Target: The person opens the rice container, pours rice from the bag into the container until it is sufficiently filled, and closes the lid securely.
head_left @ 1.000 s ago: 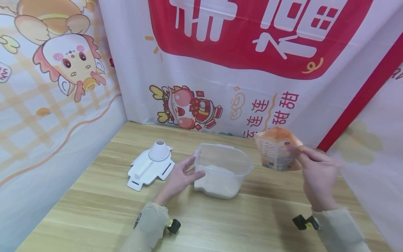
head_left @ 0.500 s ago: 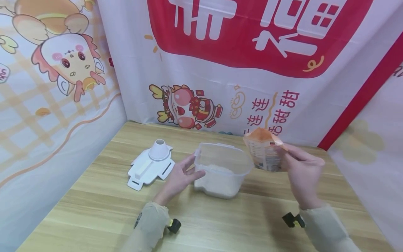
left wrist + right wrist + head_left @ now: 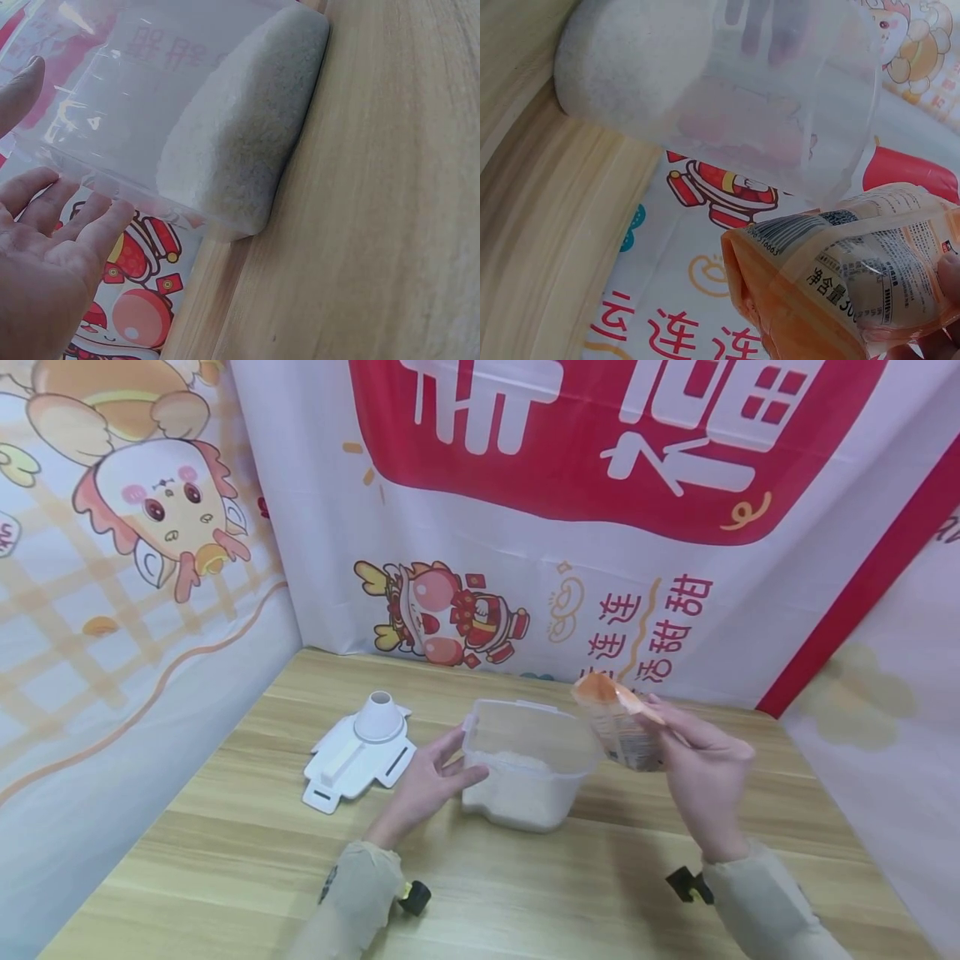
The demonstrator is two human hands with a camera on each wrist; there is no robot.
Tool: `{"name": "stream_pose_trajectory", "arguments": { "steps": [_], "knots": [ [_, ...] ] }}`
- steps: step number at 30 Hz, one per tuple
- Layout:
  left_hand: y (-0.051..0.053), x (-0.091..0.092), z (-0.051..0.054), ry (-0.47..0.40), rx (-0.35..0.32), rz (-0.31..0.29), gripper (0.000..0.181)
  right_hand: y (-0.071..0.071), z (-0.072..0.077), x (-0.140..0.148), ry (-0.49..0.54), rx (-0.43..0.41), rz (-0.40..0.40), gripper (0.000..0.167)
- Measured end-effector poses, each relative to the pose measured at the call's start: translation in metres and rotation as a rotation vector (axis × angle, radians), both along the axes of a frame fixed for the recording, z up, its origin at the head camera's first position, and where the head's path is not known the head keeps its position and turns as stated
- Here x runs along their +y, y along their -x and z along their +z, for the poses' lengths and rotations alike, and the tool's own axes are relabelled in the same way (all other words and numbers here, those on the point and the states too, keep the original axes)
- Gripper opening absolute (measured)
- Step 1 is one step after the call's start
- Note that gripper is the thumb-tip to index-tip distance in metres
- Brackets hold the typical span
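A clear plastic container, partly filled with white grains that look like rice, stands on the table in the head view. My left hand touches its left end, fingers fairly straight at the side and thumb near the front wall. At the container's right side, my right hand pinches an orange-and-clear plastic pouch by its edge. In the right wrist view the pouch shows printed labels and a barcode, close to the container's rim. Whether anything is inside the pouch, I cannot tell.
Left of the container lies a flat white plastic piece with slotted tabs, bearing a white cone. The wooden table meets a printed cloth at its back edge. More printed cloth hangs at both sides.
My right hand has carried the pouch left, up to the container's right rim, and the pouch's top now tips toward the container. The left hand and container have stayed put.
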State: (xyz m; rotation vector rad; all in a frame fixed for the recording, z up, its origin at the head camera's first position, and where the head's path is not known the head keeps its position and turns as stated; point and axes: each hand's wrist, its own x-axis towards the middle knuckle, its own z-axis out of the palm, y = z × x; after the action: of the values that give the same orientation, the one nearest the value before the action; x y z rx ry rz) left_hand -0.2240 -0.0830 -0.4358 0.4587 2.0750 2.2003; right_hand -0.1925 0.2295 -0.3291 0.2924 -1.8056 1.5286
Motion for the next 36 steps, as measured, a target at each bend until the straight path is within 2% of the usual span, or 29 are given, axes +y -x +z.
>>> {"name": "stream_pose_trajectory", "arguments": {
  "steps": [3, 11, 17, 20, 24, 26, 31, 36],
  "knots": [
    [0.000, 0.000, 0.000, -0.006, 0.001, -0.003, 0.080, -0.002, 0.003, -0.004, -0.080, 0.075, 0.005, 0.018],
    [0.002, 0.000, -0.001, -0.005, 0.016, -0.017, 0.080, -0.017, 0.017, -0.025, -0.297, 0.326, 0.019, 0.021],
    [0.002, -0.002, -0.003, 0.009, 0.018, -0.013, 0.077, -0.011, 0.009, -0.025, -0.467, 0.485, 0.008, 0.021],
    [0.003, -0.002, -0.004, 0.006, 0.030, -0.021, 0.077, -0.003, 0.002, -0.021, -0.522, 0.527, 0.018, 0.009],
    [0.004, -0.002, -0.005, 0.006, 0.031, -0.020, 0.078, 0.002, -0.002, -0.018, -0.567, 0.554, 0.043, 0.027],
    [0.004, -0.002, -0.005, 0.007, 0.024, -0.016, 0.078, 0.003, -0.002, -0.019, -0.601, 0.574, 0.048, 0.031],
    [0.003, -0.001, -0.006, -0.003, 0.019, -0.014, 0.077, 0.003, 0.000, -0.021, -0.692, 0.633, 0.072, 0.026],
    [0.004, -0.001, -0.006, -0.022, 0.017, -0.018, 0.075, 0.001, 0.002, -0.023, -0.759, 0.615, 0.123, 0.027]
  ]
}}
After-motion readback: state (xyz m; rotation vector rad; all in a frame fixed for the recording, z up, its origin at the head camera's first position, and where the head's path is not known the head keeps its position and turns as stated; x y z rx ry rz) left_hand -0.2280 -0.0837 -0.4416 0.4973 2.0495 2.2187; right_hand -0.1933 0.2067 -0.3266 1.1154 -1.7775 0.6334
